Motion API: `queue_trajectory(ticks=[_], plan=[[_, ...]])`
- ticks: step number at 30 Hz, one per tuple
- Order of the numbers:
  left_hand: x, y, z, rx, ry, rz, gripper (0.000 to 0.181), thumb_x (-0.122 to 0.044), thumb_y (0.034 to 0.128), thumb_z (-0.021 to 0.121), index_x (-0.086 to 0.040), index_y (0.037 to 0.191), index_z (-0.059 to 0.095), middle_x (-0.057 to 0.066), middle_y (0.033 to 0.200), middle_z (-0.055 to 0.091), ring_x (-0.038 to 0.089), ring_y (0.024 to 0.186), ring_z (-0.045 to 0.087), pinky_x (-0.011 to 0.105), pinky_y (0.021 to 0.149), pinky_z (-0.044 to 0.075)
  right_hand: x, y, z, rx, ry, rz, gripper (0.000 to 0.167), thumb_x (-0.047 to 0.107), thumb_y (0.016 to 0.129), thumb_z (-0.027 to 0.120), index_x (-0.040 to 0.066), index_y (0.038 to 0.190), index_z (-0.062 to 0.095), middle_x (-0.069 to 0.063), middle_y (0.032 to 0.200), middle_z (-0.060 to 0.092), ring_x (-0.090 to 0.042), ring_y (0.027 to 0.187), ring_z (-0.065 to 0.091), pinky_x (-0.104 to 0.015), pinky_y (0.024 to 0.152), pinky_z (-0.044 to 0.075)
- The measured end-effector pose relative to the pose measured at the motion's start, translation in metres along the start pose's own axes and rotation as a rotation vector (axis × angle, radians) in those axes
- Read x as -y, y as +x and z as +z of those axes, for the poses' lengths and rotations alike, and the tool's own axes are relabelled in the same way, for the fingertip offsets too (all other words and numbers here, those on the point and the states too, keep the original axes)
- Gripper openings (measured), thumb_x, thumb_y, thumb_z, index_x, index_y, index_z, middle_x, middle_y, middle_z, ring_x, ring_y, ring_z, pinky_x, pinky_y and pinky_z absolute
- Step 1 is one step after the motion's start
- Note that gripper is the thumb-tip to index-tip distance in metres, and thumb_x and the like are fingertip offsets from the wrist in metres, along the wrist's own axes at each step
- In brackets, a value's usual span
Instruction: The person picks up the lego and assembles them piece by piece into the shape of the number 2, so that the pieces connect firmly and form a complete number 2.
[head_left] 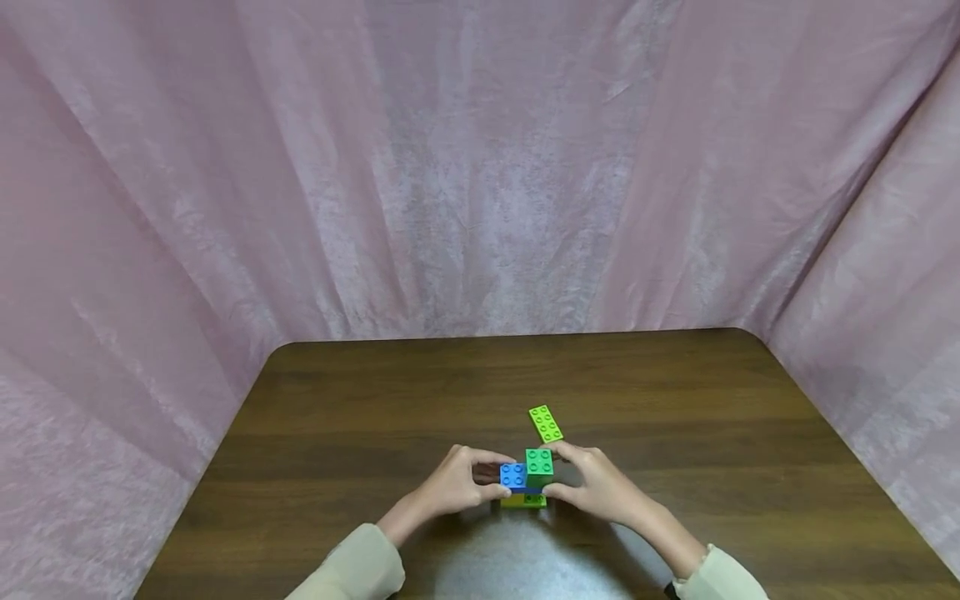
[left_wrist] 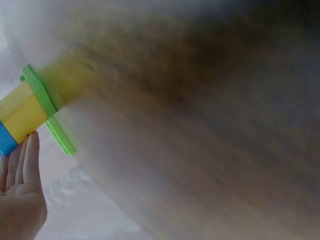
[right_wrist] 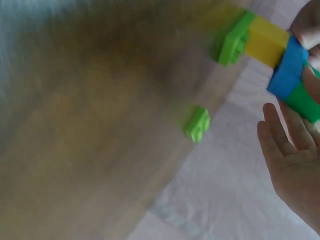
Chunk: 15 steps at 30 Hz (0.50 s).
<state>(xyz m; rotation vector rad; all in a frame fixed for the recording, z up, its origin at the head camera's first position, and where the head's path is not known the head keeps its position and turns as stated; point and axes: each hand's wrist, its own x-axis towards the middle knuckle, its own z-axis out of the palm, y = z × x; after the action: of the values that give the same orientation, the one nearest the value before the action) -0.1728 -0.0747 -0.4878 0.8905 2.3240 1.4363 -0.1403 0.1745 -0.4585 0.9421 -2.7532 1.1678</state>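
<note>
A small stack of toy building bricks stands on the table between the two hands. At its base is a light-green plate (right_wrist: 233,40), with a yellow brick (right_wrist: 266,41) on it. Across the yellow one sits a blue brick (head_left: 513,476), its right part topped by a green brick (head_left: 539,461). My left hand (head_left: 459,481) holds the blue brick from the left, thumb in front and fingers behind. From the right, my right hand (head_left: 600,485) grips the green brick between thumb and fingers. Some fingertips are hidden behind the bricks.
Just beyond the stack, a loose light-green plate (head_left: 545,423) with studs lies flat on the brown wooden table (head_left: 360,400). Pink curtains (head_left: 480,167) hang behind the table and along both sides.
</note>
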Motion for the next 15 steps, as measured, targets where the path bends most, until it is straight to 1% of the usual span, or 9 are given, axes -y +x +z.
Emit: queue_trajectory(ticks=[4,6,10,12,15], plan=[[-0.001,0.002,0.000,0.023,-0.027,-0.023,0.035,-0.010,0.0823,0.077,0.002,0.115,0.069,0.019,0.103,0.074,0.016,0.091,0.072,0.020,0.077,0.057,-0.001,0.003,-0.017,0.039,-0.058,0.042,0.045,0.005,0.081,0.076,0.002,0.123,0.060,-0.014,0.118,0.070,-0.033,0.110,0.066,-0.048,0.092,0.053],[-0.001,0.002,-0.001,0.027,-0.035,-0.037,0.035,-0.009,0.0822,0.077,0.002,0.115,0.070,0.019,0.103,0.074,0.014,0.091,0.072,0.020,0.077,0.058,-0.002,0.007,-0.025,0.037,-0.076,0.055,0.046,0.002,0.081,0.075,0.002,0.124,0.060,-0.015,0.119,0.069,-0.035,0.112,0.064,-0.050,0.093,0.052],[-0.002,0.003,-0.003,0.032,-0.043,-0.049,0.034,-0.009,0.0825,0.077,0.001,0.115,0.070,0.018,0.105,0.074,0.012,0.091,0.071,0.021,0.078,0.058,-0.010,0.018,-0.036,-0.027,-0.101,0.079,0.040,0.004,0.083,0.074,0.000,0.121,0.061,-0.017,0.115,0.070,-0.038,0.108,0.065,-0.052,0.090,0.053],[-0.002,0.003,-0.004,0.040,-0.046,-0.048,0.034,-0.009,0.0828,0.076,0.001,0.115,0.070,0.018,0.106,0.073,0.011,0.092,0.071,0.021,0.078,0.058,-0.015,0.024,-0.036,-0.068,-0.124,0.090,0.038,0.007,0.083,0.074,-0.002,0.118,0.062,-0.018,0.113,0.070,-0.038,0.105,0.066,-0.052,0.088,0.053],[-0.003,0.004,-0.005,0.046,-0.042,-0.052,0.034,-0.010,0.0832,0.076,0.000,0.115,0.070,0.017,0.107,0.074,0.010,0.092,0.070,0.021,0.078,0.058,-0.021,0.032,-0.032,-0.114,-0.134,0.142,0.038,0.009,0.083,0.075,-0.005,0.116,0.063,-0.021,0.110,0.070,-0.038,0.101,0.066,-0.050,0.086,0.054]])
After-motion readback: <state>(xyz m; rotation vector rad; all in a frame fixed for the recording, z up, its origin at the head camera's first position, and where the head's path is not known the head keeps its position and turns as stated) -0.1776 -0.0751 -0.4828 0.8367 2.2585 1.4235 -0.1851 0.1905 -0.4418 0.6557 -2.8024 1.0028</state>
